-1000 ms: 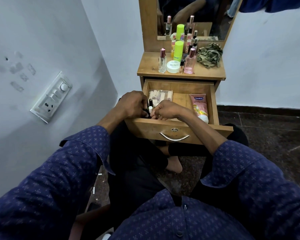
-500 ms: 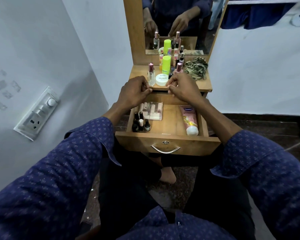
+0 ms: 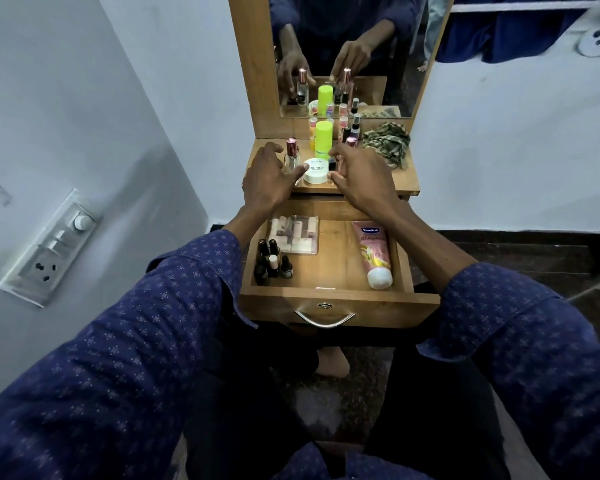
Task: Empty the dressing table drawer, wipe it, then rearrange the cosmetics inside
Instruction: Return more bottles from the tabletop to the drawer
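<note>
Between the left hand [image 3: 269,180] and right hand [image 3: 359,178] sits the white jar [image 3: 315,170].

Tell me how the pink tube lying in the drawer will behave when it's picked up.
The pink tube looks like soft plastic, so it will probably give under the fingers rather than stay stiff. It lies flat on the drawer floor, so it has nothing to tip from. Its wide white cap end likely hangs heavier.

Your drawer [image 3: 329,271] has bare floor mid-way between the nail polish bottles [image 3: 272,261] at left and the pink tube [image 3: 374,254] at right. The table [image 3: 406,178] is crowded centre: bottles, white jar [image 3: 315,170]; cloth [image 3: 388,142] blocks right rear.
</note>
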`<act>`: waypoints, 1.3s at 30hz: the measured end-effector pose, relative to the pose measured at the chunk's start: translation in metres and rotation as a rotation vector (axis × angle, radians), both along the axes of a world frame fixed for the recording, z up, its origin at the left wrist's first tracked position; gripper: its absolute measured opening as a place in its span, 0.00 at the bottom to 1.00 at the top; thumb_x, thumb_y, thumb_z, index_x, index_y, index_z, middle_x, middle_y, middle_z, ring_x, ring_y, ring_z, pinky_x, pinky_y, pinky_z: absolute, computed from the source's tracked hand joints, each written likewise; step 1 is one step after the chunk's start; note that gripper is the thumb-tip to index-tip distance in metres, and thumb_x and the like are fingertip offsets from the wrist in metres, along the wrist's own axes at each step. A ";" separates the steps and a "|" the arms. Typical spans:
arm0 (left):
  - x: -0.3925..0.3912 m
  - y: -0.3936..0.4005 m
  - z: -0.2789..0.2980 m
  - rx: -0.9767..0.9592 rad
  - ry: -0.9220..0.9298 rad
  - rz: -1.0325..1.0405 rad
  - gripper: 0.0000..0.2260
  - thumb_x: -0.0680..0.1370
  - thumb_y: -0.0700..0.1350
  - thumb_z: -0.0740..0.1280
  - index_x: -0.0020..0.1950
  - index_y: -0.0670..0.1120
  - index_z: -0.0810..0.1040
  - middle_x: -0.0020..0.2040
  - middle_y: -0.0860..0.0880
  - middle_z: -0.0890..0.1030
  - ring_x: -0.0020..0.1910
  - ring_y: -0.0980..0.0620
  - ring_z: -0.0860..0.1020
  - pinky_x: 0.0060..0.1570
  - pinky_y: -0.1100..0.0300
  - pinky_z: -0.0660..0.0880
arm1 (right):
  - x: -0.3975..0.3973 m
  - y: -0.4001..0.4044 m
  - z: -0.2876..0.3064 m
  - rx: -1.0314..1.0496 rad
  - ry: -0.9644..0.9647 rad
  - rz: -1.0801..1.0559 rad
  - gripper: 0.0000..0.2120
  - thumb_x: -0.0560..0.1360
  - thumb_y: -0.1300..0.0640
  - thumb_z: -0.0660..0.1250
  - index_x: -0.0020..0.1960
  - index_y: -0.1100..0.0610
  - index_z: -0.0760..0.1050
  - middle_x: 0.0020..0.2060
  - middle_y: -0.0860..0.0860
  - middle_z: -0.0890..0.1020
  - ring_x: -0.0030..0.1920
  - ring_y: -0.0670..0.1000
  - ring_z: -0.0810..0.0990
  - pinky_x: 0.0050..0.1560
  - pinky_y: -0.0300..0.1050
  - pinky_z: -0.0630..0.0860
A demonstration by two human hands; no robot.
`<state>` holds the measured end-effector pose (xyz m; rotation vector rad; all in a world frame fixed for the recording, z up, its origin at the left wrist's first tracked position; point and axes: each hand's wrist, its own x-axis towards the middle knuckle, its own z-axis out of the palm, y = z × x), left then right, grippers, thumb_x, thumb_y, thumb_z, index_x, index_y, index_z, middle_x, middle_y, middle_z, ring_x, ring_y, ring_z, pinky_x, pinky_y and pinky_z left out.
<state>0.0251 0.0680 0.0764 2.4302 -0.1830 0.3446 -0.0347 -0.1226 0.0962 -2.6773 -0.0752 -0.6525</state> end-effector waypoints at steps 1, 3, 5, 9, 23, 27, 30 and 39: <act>0.002 -0.001 0.000 0.009 -0.010 -0.002 0.29 0.76 0.66 0.71 0.69 0.49 0.76 0.60 0.50 0.82 0.54 0.50 0.81 0.50 0.51 0.78 | 0.001 0.001 0.000 -0.010 -0.008 -0.003 0.21 0.77 0.51 0.75 0.68 0.54 0.78 0.48 0.54 0.87 0.53 0.56 0.83 0.53 0.49 0.78; 0.005 -0.001 -0.001 0.024 -0.023 0.005 0.24 0.77 0.63 0.72 0.65 0.49 0.78 0.59 0.50 0.82 0.54 0.50 0.81 0.50 0.50 0.79 | 0.005 0.002 -0.001 -0.015 -0.012 -0.008 0.20 0.77 0.51 0.75 0.68 0.55 0.78 0.47 0.54 0.86 0.52 0.55 0.84 0.54 0.49 0.79; 0.006 -0.001 -0.003 0.008 -0.018 0.020 0.19 0.78 0.59 0.73 0.62 0.48 0.78 0.56 0.50 0.83 0.52 0.50 0.81 0.51 0.48 0.80 | 0.008 0.003 -0.002 -0.005 -0.007 -0.004 0.18 0.77 0.52 0.75 0.65 0.54 0.80 0.44 0.52 0.86 0.48 0.54 0.84 0.53 0.51 0.82; 0.005 0.001 -0.005 -0.028 -0.025 0.025 0.13 0.77 0.56 0.73 0.54 0.49 0.78 0.51 0.52 0.83 0.48 0.50 0.81 0.50 0.46 0.82 | 0.011 0.001 -0.003 0.027 -0.021 0.002 0.11 0.77 0.55 0.75 0.58 0.54 0.80 0.42 0.52 0.85 0.45 0.53 0.83 0.47 0.47 0.80; -0.049 0.003 -0.015 -0.111 -0.069 -0.293 0.11 0.75 0.54 0.74 0.45 0.48 0.78 0.38 0.56 0.82 0.38 0.60 0.81 0.39 0.54 0.81 | -0.013 -0.010 -0.019 0.090 0.073 0.095 0.11 0.73 0.55 0.76 0.49 0.48 0.74 0.43 0.49 0.80 0.40 0.48 0.79 0.45 0.50 0.80; -0.056 -0.003 -0.040 -0.052 0.036 -0.364 0.10 0.73 0.51 0.78 0.47 0.49 0.80 0.39 0.56 0.84 0.38 0.61 0.82 0.42 0.53 0.82 | -0.038 -0.019 -0.037 0.075 0.164 0.113 0.09 0.70 0.56 0.76 0.45 0.49 0.76 0.42 0.47 0.80 0.41 0.50 0.79 0.41 0.49 0.78; -0.057 -0.010 -0.057 0.018 0.108 -0.443 0.08 0.73 0.48 0.79 0.46 0.49 0.81 0.42 0.55 0.84 0.41 0.56 0.82 0.45 0.47 0.81 | -0.051 -0.024 -0.059 0.110 0.242 0.060 0.09 0.70 0.57 0.76 0.45 0.50 0.77 0.42 0.46 0.82 0.43 0.49 0.81 0.44 0.49 0.79; -0.049 -0.029 -0.081 0.187 0.212 -0.418 0.05 0.74 0.39 0.77 0.47 0.45 0.84 0.44 0.50 0.83 0.43 0.50 0.82 0.48 0.47 0.82 | -0.055 -0.032 -0.095 0.191 0.282 0.055 0.10 0.72 0.62 0.78 0.45 0.52 0.79 0.39 0.47 0.83 0.40 0.47 0.82 0.43 0.48 0.81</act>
